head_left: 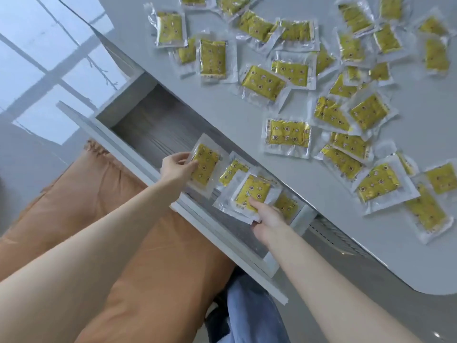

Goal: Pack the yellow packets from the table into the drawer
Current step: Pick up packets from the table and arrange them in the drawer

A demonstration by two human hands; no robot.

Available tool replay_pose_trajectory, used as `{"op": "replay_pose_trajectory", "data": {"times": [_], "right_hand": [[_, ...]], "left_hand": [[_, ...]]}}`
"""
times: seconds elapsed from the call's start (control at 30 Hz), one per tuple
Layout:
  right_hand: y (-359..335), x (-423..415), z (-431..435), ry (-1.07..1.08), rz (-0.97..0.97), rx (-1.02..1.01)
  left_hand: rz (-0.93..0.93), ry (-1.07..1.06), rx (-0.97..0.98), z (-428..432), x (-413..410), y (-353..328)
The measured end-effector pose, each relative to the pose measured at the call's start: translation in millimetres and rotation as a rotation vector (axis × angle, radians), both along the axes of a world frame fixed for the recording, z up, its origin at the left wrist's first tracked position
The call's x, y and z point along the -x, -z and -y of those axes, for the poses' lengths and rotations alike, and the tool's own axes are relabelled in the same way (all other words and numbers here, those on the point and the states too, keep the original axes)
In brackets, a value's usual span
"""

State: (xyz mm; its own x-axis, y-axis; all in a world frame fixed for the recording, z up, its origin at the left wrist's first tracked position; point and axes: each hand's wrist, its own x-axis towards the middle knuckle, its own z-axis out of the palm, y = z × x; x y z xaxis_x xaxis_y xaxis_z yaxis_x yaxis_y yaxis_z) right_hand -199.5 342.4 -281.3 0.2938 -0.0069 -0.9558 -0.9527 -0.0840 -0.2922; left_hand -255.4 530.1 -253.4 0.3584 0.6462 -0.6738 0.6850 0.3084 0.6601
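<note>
Yellow packets (pixel 288 133) lie scattered over the grey surface (pixel 222 107), many of them overlapping. Each is a yellow patterned pouch sealed in a clear wrapper. The drawer (pixel 153 127) stands open below the surface edge, with its wood-grain floor exposed.

The left hand (pixel 176 167) has its grip closed in a pinch. Thumb and fingers clamp the near edge of the clear wrapper of the left packet (pixel 205 165). This packet is over the drawer interior, just beside the front panel. Whether it touches the drawer floor cannot be determined.

The right hand (pixel 268 221) has its grip closed on the right packet (pixel 252 191), also over the drawer. The thumb lies on the yellow face. The other fingers pass beneath the packet and are hidden. More clear wrapper shows under this packet at its lower left. Whether that is a second packet in the same grip cannot be determined.

Two more packets lie in the drawer. The middle packet (pixel 232 169) sits between the two held packets and is partly covered by the right packet. The end packet (pixel 286 205) is at the right end, partly covered by the right hand.

The surface hides the far part of the drawer. Packets at the top and right edges are cut off. The pouch print is too blurred to read. Orange fabric (pixel 148 243) and blue denim (pixel 247 315) show below the forearms.
</note>
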Motion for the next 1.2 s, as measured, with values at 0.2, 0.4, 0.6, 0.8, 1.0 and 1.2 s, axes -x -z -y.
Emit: {"op": "replay_pose_trajectory", "data": {"times": [0.2, 0.4, 0.6, 0.8, 1.0, 1.2], "right_hand": [[57.7, -13.6, -19.9, -0.027, 0.1, 0.082], [75.7, -19.5, -37.7, -0.013, 0.175, 0.19], [78.4, -21.2, -43.8, -0.013, 0.188, 0.293], [54.5, -20.4, -41.8, 0.05, 0.152, 0.311], [38.1, -12.5, -9.7, 0.117, 0.098, 0.273], [36.4, -13.3, 26.0, 0.342, 0.013, 0.29]], "left_hand": [[-0.01, 0.074, -0.039, -10.8, -28.0, 70.7], [-0.046, 0.083, -0.076, -18.3, -46.3, 99.7], [-0.014, 0.036, -0.118, -19.4, -50.6, 108.1], [-0.051, 0.036, -0.202, -5.1, -37.1, 94.3], [-0.156, -0.086, 0.085, 42.5, -22.9, 78.6], [-0.198, -0.299, 0.486, 68.8, -29.9, 73.9]]}}
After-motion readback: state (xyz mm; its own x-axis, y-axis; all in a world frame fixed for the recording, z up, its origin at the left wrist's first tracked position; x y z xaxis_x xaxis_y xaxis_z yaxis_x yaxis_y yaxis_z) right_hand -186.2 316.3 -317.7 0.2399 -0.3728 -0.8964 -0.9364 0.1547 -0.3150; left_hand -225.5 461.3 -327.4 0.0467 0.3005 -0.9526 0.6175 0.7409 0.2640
